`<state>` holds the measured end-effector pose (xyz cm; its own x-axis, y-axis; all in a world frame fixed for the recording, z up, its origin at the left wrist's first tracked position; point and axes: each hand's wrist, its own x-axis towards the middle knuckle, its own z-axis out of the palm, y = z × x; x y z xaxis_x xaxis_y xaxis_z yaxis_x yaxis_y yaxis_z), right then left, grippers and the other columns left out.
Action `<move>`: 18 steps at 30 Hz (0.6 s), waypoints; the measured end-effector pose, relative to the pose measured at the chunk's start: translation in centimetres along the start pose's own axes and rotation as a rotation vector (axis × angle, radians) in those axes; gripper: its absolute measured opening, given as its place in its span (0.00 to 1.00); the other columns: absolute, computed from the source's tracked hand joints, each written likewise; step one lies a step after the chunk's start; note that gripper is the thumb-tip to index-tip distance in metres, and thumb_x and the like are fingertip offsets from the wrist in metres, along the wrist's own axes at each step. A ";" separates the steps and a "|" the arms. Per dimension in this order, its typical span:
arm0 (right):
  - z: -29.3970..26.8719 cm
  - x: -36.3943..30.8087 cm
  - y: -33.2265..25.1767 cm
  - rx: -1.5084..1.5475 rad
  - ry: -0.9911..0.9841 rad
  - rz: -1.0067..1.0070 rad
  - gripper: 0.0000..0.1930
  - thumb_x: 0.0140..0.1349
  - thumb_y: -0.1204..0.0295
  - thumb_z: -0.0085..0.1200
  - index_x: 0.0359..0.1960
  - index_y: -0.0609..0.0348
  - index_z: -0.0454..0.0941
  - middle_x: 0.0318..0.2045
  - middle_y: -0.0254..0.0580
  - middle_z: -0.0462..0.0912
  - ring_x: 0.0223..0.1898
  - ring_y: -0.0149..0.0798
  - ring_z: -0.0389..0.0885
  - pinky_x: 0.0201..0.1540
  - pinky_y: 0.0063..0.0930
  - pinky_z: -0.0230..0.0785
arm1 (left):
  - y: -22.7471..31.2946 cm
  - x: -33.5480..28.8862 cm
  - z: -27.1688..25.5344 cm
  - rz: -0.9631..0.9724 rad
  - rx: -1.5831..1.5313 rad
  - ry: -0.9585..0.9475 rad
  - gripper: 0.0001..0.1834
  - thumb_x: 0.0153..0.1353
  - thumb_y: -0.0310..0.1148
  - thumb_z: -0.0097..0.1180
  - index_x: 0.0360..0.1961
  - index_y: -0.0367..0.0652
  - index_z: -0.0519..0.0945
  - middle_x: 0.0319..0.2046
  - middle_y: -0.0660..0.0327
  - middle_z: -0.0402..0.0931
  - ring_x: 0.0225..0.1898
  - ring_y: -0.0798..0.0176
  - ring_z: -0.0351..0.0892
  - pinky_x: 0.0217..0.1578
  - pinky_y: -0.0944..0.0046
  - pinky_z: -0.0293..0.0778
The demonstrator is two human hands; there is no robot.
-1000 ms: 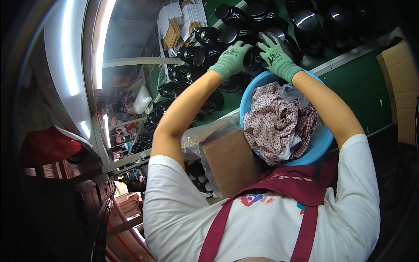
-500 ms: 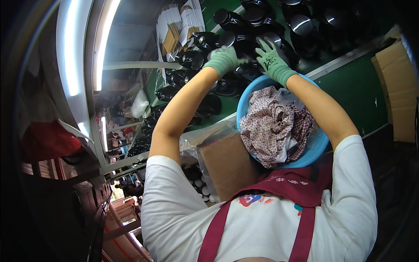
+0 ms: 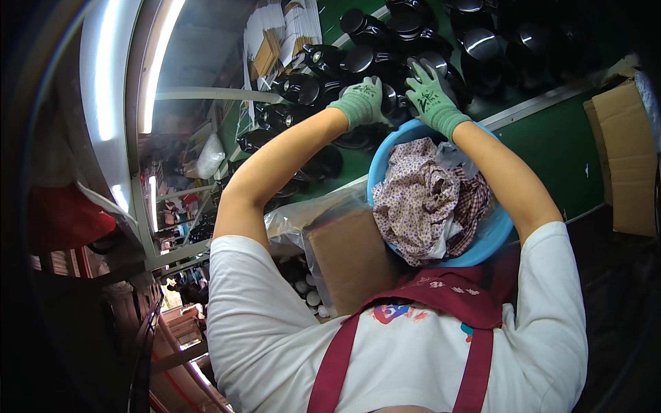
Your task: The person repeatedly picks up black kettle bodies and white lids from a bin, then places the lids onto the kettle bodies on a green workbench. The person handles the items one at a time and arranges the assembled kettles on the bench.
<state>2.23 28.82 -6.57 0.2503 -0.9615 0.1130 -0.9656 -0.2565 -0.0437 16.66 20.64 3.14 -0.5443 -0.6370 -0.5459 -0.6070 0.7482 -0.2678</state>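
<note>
Both my hands wear green knit gloves with dark palms. My left hand (image 3: 365,102) is at the left side of a glossy black pot (image 3: 390,101), its fingers curled in against it. From the right, my right hand (image 3: 431,91) grips the same pot, fingers bent over its far side. Much of this pot is hidden by the gloves and by the dark pieces around it. Close below my right wrist, a light blue basin (image 3: 501,237) holds crumpled cloths, one a flowered cloth (image 3: 415,199) and one checked.
Several glossy black pots (image 3: 358,58) crowd the green table (image 3: 544,148) ahead and to the left. Folded white cartons (image 3: 303,27) stand at the far left. A cardboard box (image 3: 351,258) with clear plastic sits left of the basin. More cardboard (image 3: 625,155) stands at right.
My left hand has turned so that the back of its glove shows, with its fingers drawn in at the pot. My right hand has hardly moved. The view has shifted slightly.
</note>
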 end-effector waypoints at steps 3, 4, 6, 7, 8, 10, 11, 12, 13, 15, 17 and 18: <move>0.3 0.2 -0.2 0.046 0.007 0.010 0.20 0.51 0.54 0.62 0.44 0.49 0.84 0.56 0.39 0.74 0.73 0.56 0.47 0.73 0.58 0.33 | -0.3 0.2 0.4 0.020 -0.085 0.035 0.51 0.40 0.49 0.76 0.63 0.38 0.64 0.57 0.47 0.68 0.57 0.43 0.73 0.55 0.49 0.73; 0.7 0.3 -0.2 0.041 0.024 0.004 0.20 0.52 0.54 0.61 0.44 0.48 0.84 0.55 0.39 0.74 0.74 0.56 0.46 0.73 0.59 0.33 | -0.9 0.7 1.1 0.055 -0.085 0.068 0.50 0.40 0.49 0.76 0.62 0.38 0.65 0.57 0.47 0.68 0.57 0.43 0.73 0.55 0.50 0.72; 0.6 0.2 -0.2 0.097 0.103 -0.018 0.17 0.50 0.57 0.62 0.40 0.51 0.84 0.53 0.42 0.74 0.73 0.57 0.47 0.73 0.60 0.33 | -2.6 0.0 1.0 0.419 0.072 0.254 0.55 0.33 0.42 0.79 0.65 0.40 0.63 0.55 0.51 0.68 0.54 0.47 0.73 0.55 0.51 0.71; 0.5 0.3 -0.2 0.113 0.107 -0.026 0.17 0.50 0.57 0.62 0.39 0.51 0.84 0.53 0.42 0.74 0.73 0.57 0.47 0.73 0.60 0.33 | -3.4 0.8 1.5 0.471 0.143 0.278 0.56 0.33 0.41 0.79 0.66 0.41 0.63 0.55 0.51 0.68 0.55 0.48 0.72 0.55 0.51 0.71; 0.6 0.3 0.4 0.122 0.106 -0.021 0.17 0.49 0.57 0.63 0.39 0.51 0.84 0.54 0.42 0.74 0.73 0.57 0.46 0.73 0.60 0.32 | -3.0 1.0 1.1 0.537 0.216 0.306 0.57 0.33 0.40 0.79 0.67 0.42 0.62 0.55 0.52 0.69 0.55 0.48 0.71 0.55 0.50 0.70; 0.0 0.3 1.1 0.070 -0.071 0.008 0.22 0.51 0.54 0.63 0.47 0.50 0.82 0.60 0.43 0.70 0.73 0.57 0.45 0.73 0.60 0.31 | -2.1 1.0 -1.0 0.439 0.246 0.125 0.56 0.35 0.39 0.78 0.67 0.42 0.62 0.58 0.54 0.68 0.57 0.48 0.71 0.56 0.51 0.69; -0.1 0.4 0.9 0.058 -0.089 0.039 0.26 0.52 0.53 0.63 0.51 0.51 0.80 0.63 0.44 0.67 0.74 0.57 0.44 0.73 0.60 0.31 | -3.3 -0.2 -0.9 0.406 0.148 0.241 0.56 0.36 0.38 0.78 0.68 0.44 0.61 0.61 0.56 0.67 0.58 0.47 0.71 0.58 0.51 0.69; -0.2 0.3 0.7 0.046 -0.106 0.074 0.29 0.52 0.52 0.63 0.55 0.51 0.78 0.66 0.45 0.64 0.74 0.58 0.44 0.73 0.60 0.31 | -4.8 -1.3 -0.9 0.304 -0.068 0.311 0.52 0.42 0.41 0.76 0.68 0.45 0.61 0.62 0.51 0.66 0.61 0.45 0.69 0.60 0.49 0.68; -2.1 0.1 -1.1 0.006 -0.107 0.148 0.34 0.53 0.50 0.62 0.61 0.51 0.73 0.69 0.46 0.58 0.74 0.58 0.43 0.73 0.59 0.32 | -7.2 -2.4 0.1 0.131 -0.152 0.338 0.52 0.44 0.45 0.75 0.69 0.46 0.61 0.62 0.49 0.65 0.61 0.43 0.68 0.61 0.48 0.68; -3.6 0.1 -5.4 0.099 0.223 0.189 0.31 0.54 0.54 0.62 0.59 0.51 0.72 0.68 0.48 0.60 0.71 0.56 0.50 0.69 0.58 0.42 | -10.9 -4.7 2.2 -0.106 -0.225 0.278 0.52 0.46 0.52 0.72 0.69 0.46 0.60 0.62 0.44 0.63 0.62 0.40 0.68 0.61 0.47 0.68; -2.7 0.7 -10.6 0.269 0.357 0.060 0.28 0.52 0.56 0.62 0.54 0.51 0.74 0.66 0.50 0.62 0.65 0.54 0.59 0.63 0.55 0.55 | -12.8 -6.2 5.6 -0.173 -0.225 0.093 0.56 0.43 0.57 0.72 0.70 0.48 0.59 0.63 0.42 0.62 0.60 0.37 0.69 0.59 0.46 0.70; -2.2 1.0 -12.8 0.385 0.276 -0.002 0.26 0.52 0.57 0.62 0.53 0.51 0.75 0.65 0.51 0.62 0.62 0.52 0.63 0.59 0.53 0.60 | -12.1 -6.7 6.8 -0.123 -0.287 0.074 0.54 0.44 0.52 0.73 0.71 0.56 0.59 0.63 0.44 0.62 0.60 0.37 0.69 0.59 0.45 0.71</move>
<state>14.64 31.37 -3.68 0.1738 -0.9121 0.3712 -0.8555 -0.3265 -0.4018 31.54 17.14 4.67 -0.4914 -0.7389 -0.4610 -0.8035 0.5888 -0.0873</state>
